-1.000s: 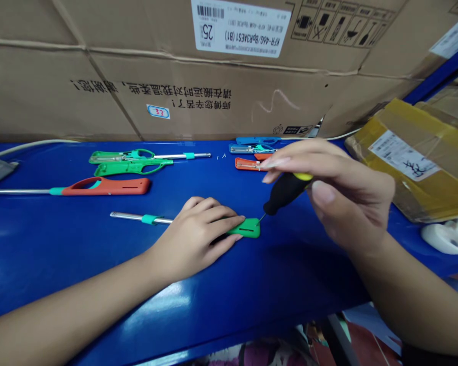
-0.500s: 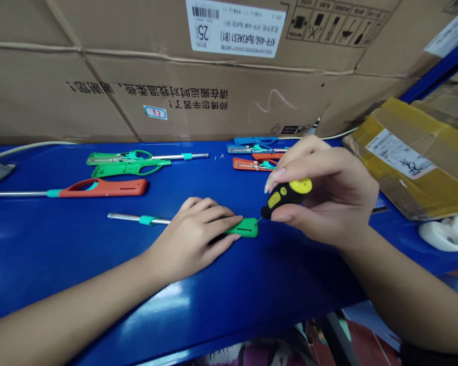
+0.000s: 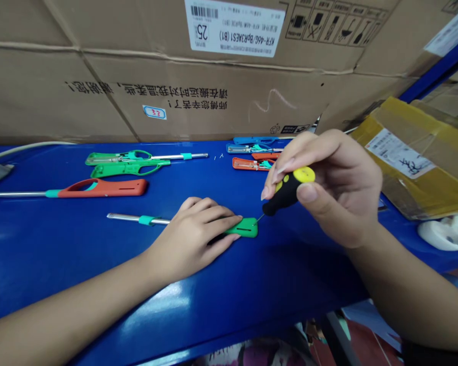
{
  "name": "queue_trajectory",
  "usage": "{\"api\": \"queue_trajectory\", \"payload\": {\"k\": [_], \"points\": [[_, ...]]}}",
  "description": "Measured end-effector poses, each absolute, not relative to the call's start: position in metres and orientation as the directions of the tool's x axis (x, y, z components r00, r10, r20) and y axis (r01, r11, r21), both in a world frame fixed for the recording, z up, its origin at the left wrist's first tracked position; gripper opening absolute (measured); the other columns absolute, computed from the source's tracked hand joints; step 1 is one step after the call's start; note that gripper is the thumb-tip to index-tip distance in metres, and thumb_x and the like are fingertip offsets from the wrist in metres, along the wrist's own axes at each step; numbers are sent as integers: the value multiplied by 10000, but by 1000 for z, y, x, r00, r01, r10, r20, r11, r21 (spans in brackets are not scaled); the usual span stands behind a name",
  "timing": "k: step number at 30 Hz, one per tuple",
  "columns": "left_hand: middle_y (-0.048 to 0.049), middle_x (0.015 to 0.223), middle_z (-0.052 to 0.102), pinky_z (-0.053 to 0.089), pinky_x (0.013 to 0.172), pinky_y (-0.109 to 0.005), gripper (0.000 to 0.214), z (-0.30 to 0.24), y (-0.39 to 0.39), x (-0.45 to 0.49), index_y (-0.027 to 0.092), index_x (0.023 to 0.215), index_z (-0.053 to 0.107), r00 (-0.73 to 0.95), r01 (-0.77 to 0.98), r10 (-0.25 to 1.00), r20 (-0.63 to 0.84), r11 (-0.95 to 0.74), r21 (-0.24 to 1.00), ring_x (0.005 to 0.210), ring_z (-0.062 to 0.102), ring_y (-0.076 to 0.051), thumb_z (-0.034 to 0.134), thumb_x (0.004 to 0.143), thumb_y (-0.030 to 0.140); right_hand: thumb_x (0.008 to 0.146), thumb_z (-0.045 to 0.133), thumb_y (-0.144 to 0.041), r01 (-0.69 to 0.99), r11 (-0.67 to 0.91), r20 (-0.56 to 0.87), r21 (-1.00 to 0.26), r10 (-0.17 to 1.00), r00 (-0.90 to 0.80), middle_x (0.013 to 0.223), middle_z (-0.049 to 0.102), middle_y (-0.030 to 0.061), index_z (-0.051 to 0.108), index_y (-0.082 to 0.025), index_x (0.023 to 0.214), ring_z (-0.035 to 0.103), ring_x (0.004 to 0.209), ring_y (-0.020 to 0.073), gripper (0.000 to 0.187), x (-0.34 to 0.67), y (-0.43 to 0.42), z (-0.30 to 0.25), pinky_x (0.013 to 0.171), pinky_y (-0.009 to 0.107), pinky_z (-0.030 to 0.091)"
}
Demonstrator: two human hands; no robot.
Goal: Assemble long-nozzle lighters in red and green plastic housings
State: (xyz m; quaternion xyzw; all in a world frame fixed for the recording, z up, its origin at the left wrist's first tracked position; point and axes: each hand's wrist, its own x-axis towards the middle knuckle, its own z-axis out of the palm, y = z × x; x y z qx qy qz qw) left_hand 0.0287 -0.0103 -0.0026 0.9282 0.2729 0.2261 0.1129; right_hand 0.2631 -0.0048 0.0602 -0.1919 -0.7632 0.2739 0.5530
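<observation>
A green gas lighter (image 3: pixel 248 227) with a long metal tube lies on the blue table (image 3: pixel 191 315). My left hand (image 3: pixel 200 234) is closed over its handle and presses it to the tabletop, hiding the middle of the lighter. In my right hand (image 3: pixel 328 188) is a small black and yellow screwdriver (image 3: pixel 284 195), pinched between thumb and fingers. The screwdriver is tilted, and its thin tip touches the end of the green handle, near a small hole.
Behind my left hand lie an orange lighter (image 3: pixel 107 188) and an opened green lighter (image 3: pixel 137 158). Opened blue and orange lighters (image 3: pixel 248 163) sit near the large cardboard box (image 3: pixel 198 76). A yellow-taped carton (image 3: pixel 416 157) and a white object (image 3: pixel 445 234) are at the right.
My right thumb and fingers have shifted on the screwdriver handle, which has turned and shows a different side. The left hand and the green lighter stay in place.
</observation>
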Motion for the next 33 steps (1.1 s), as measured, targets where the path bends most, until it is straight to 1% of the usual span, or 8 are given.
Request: {"api": "queue_trajectory", "payload": {"k": [3,7,13,16,20,27,30,33], "points": [[-26,1166,738,373,866,-371,261,-3,-10,30,226,1235,682,747,458,559,361,-825,330,994,609,-199,596,1008,323,843,753,-291,22,765,725,-644,619,-303,901,659,10,624,-272,985,668,724,172,193,265,-2,58,655,341,620],[-29,1171,736,376,862,-373,263,-4,-10,30,228,1237,684,744,459,557,368,-828,323,990,605,-203,600,1005,320,797,788,-264,47,787,751,-615,603,-268,912,673,15,641,-304,987,650,698,185,244,262,0,57,602,349,625],[-37,1160,738,377,868,-373,266,-3,-11,28,217,1239,683,744,450,548,383,-834,319,1004,608,-206,595,1009,314,895,703,-209,51,927,848,-372,362,-386,952,788,50,757,-223,1070,742,948,243,183,264,1,64,843,429,639],[-33,1151,741,372,862,-371,259,-3,-11,28,218,1231,688,742,452,549,384,-833,319,995,609,-203,595,1009,315,939,594,-123,5,882,800,-471,429,-420,1084,786,109,738,-139,1186,737,1071,281,286,268,-3,67,930,486,609],[-33,1162,739,369,865,-368,261,-4,-10,29,228,1237,684,745,454,552,375,-831,321,1002,609,-203,589,1012,320,917,637,-127,-1,815,741,-580,526,-417,1035,791,67,743,-207,1169,764,893,216,284,271,-5,68,749,354,643],[-19,1160,739,363,845,-367,262,-2,-11,29,238,1240,684,747,470,560,359,-826,311,976,594,-198,590,1013,331,763,826,-169,155,881,838,-446,472,-274,764,713,6,747,-251,885,665,705,178,166,268,7,64,682,336,595],[-23,1152,740,368,843,-369,259,-2,-11,29,232,1233,689,745,469,558,365,-827,310,975,596,-196,591,1012,326,872,707,-182,136,902,839,-410,432,-331,859,764,49,764,-203,948,723,851,220,97,271,4,66,783,391,607],[-27,1150,742,372,849,-369,257,-3,-11,29,229,1229,692,743,464,557,371,-828,313,984,602,-196,591,1013,324,957,533,-164,114,858,743,-500,493,-453,1112,776,120,759,-151,1116,711,1109,280,276,274,-5,70,974,482,575]]}}
